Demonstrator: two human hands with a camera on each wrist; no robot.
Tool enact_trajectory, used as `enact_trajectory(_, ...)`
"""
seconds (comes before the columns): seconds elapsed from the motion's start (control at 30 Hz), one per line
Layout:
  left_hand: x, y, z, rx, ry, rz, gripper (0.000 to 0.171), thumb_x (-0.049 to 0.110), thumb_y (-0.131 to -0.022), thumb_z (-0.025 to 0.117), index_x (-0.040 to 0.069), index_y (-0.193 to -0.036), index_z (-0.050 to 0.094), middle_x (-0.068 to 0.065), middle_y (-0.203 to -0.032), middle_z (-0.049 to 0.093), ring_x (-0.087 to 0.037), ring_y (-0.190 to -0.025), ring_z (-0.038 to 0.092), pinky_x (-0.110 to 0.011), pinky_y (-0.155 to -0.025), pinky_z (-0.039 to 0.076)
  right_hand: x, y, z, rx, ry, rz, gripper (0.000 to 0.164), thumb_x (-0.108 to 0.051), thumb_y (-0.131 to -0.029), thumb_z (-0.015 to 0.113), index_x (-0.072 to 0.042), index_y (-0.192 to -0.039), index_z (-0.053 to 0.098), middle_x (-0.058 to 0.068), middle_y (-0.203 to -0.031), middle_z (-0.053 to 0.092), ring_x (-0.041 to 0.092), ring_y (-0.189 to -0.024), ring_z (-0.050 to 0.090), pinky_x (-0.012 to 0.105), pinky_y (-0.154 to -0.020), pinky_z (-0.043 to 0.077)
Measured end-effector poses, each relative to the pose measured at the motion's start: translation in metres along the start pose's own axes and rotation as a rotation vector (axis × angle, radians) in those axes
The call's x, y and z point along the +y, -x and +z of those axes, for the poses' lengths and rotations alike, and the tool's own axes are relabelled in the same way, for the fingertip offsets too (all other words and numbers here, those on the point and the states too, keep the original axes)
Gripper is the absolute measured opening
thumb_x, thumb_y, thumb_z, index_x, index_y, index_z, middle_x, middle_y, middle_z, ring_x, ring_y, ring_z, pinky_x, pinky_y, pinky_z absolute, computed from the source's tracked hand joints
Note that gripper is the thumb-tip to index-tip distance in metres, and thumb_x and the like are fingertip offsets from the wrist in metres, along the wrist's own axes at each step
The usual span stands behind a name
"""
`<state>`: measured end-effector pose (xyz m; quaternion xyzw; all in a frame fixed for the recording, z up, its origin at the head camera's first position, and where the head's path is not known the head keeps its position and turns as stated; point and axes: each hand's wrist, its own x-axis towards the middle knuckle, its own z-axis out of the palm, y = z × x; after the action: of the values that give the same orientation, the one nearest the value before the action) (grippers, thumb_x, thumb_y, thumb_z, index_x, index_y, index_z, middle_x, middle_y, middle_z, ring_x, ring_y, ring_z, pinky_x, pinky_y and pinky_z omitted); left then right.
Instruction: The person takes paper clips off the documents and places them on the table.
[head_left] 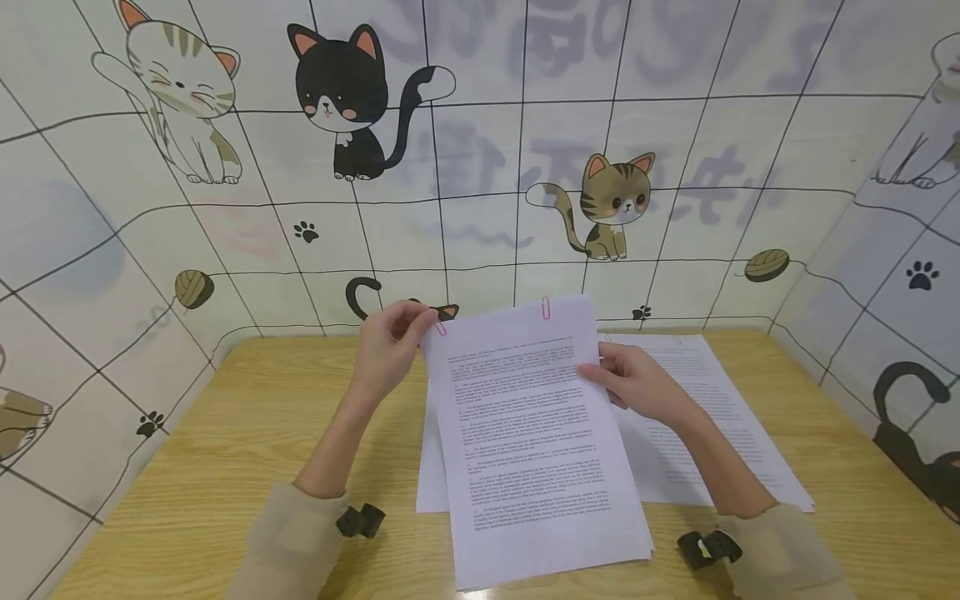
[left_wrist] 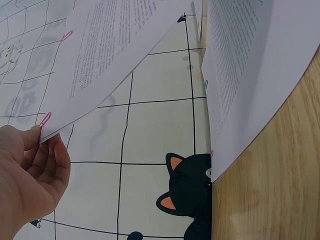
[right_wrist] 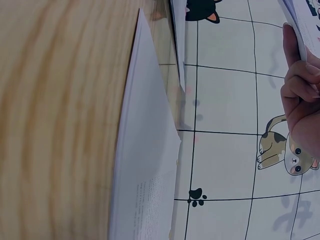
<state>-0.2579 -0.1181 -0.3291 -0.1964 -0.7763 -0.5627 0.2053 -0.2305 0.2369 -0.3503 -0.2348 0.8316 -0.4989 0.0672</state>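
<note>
A sheaf of printed sheets (head_left: 525,433) is held up in front of me, its lower end toward the table's near side. My left hand (head_left: 390,346) pinches its top left corner between thumb and fingers, right beside a pink paper clip (left_wrist: 46,119). A second pink paper clip (head_left: 546,308) sits on the top edge, toward the right. My right hand (head_left: 637,383) grips the sheaf's right edge in its upper part, thumb on the printed face and fingers behind. In the right wrist view, the curled fingers (right_wrist: 300,85) show at the paper's edge.
On the wooden table (head_left: 262,433), more printed sheets (head_left: 720,425) lie behind and to the right, with clips at their top edge. Another white sheet (head_left: 431,475) peeks out at the left behind the held sheaf. A wall covering with cartoon cats (head_left: 480,233) closes off the back and sides.
</note>
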Motion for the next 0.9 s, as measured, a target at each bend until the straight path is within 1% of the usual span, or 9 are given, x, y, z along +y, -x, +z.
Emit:
enact_trajectory(0.1,-0.001,-0.002,-0.003,0.028,0.044,-0.027,0.015,0.011,-0.097,0.069,-0.003,-0.097,0.072,-0.014,-0.085,0.068,-0.029,-0.072,0.061,-0.027,-0.067,0.057,0.000,0.000,-0.001,0.005,0.003,0.006,0.032,-0.012,-0.104,0.057,0.000,-0.133,0.058,0.013,-0.102,0.074,0.009,-0.046,0.036,0.020,-0.044,0.024)
enact_trajectory(0.17,-0.001,-0.003,-0.006,0.049,0.065,-0.041,0.015,0.010,-0.097,0.069,-0.004,-0.096,0.072,-0.016,-0.083,0.068,-0.030,-0.072,0.063,-0.029,-0.069,0.059,0.001,0.001,-0.002,0.013,0.006,0.013,0.032,-0.013,-0.104,0.057,-0.001,-0.133,0.058,0.013,-0.103,0.074,0.010,-0.046,0.036,0.020,-0.043,0.024)
enact_trajectory(0.27,0.000,-0.003,-0.012,0.067,0.089,-0.064,0.016,0.010,-0.097,0.069,-0.005,-0.095,0.071,-0.018,-0.083,0.067,-0.025,-0.071,0.064,-0.027,-0.069,0.058,0.002,0.001,-0.003,0.027,0.011,0.023,0.032,-0.014,-0.104,0.058,-0.002,-0.133,0.059,0.013,-0.104,0.074,0.011,-0.047,0.038,0.020,-0.043,0.024)
enact_trajectory(0.37,0.001,-0.002,-0.016,0.064,0.097,-0.086,0.018,0.013,-0.098,0.069,-0.005,-0.097,0.070,-0.018,-0.083,0.068,-0.018,-0.071,0.063,-0.027,-0.070,0.058,0.001,0.002,-0.004,0.035,0.012,0.025,0.033,-0.015,-0.104,0.058,-0.002,-0.134,0.058,0.013,-0.104,0.074,0.012,-0.047,0.038,0.021,-0.043,0.023)
enact_trajectory(0.47,0.001,0.000,-0.020,0.038,0.089,-0.108,0.020,0.016,-0.098,0.068,-0.004,-0.098,0.069,-0.018,-0.084,0.067,-0.021,-0.073,0.063,-0.028,-0.072,0.058,0.000,0.002,-0.005,0.038,0.015,0.025,0.034,-0.015,-0.104,0.058,-0.002,-0.135,0.058,0.013,-0.105,0.074,0.012,-0.047,0.038,0.021,-0.043,0.023)
enact_trajectory(0.6,-0.001,0.005,-0.024,-0.009,0.067,-0.121,0.024,0.021,-0.099,0.067,-0.003,-0.099,0.069,-0.013,-0.083,0.067,-0.024,-0.075,0.063,-0.028,-0.073,0.057,0.000,0.002,-0.005,0.042,0.016,0.029,0.035,-0.015,-0.104,0.058,-0.002,-0.136,0.057,0.014,-0.104,0.073,0.012,-0.047,0.036,0.021,-0.043,0.022)
enact_trajectory(0.7,-0.002,0.008,-0.027,-0.041,0.076,-0.120,0.024,0.021,-0.100,0.067,-0.003,-0.099,0.068,-0.010,-0.083,0.068,-0.022,-0.074,0.063,-0.028,-0.073,0.057,0.000,0.002,-0.005,0.042,0.009,0.032,0.035,-0.015,-0.104,0.058,-0.002,-0.137,0.057,0.014,-0.104,0.073,0.012,-0.047,0.036,0.021,-0.043,0.022)
enact_trajectory(0.73,-0.002,0.008,-0.028,-0.052,0.084,-0.118,0.023,0.020,-0.100,0.066,-0.004,-0.099,0.068,-0.010,-0.083,0.068,-0.024,-0.075,0.063,-0.028,-0.073,0.057,0.001,0.002,-0.005,0.042,0.007,0.032,0.035,-0.015,-0.104,0.058,-0.002,-0.137,0.057,0.014,-0.104,0.073,0.011,-0.047,0.036,0.021,-0.043,0.022)
enact_trajectory(0.9,0.000,0.014,-0.033,-0.120,0.107,-0.118,0.018,0.013,-0.100,0.066,-0.005,-0.098,0.066,-0.014,-0.086,0.068,-0.025,-0.077,0.065,-0.032,-0.075,0.059,0.001,0.003,-0.006,0.049,0.011,0.032,0.036,-0.016,-0.104,0.058,-0.003,-0.137,0.057,0.014,-0.105,0.073,0.012,-0.047,0.038,0.021,-0.043,0.023)
